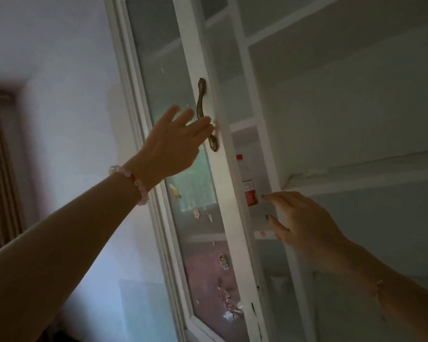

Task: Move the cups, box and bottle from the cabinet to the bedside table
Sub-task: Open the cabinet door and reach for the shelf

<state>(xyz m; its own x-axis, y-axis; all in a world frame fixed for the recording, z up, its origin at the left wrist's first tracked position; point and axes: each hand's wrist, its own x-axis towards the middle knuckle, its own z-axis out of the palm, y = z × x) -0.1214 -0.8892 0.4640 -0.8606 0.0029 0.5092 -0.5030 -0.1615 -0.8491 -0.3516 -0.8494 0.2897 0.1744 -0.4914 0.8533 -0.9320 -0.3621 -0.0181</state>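
A dim white wall point(72, 95) is filling the left. The left hand point(173, 146), fingers spread, is touching the handle point(204, 114) of the glass door point(163, 70); hold that door wide. Inside the cabinet point(262, 114), the red-capped bottle point(248, 183) is standing upright on a shelf point(265, 234). The right hand point(304, 223), fingers loosely spread, is reaching just beside it; grip its body squarely. Cups and box are not showing.

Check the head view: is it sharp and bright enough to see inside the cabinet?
Head view: dim and soft, cabinet interior shadowed; glass door carries reflections, masking what's behind it; only a red-capped bottle shows in the gap, blurred.
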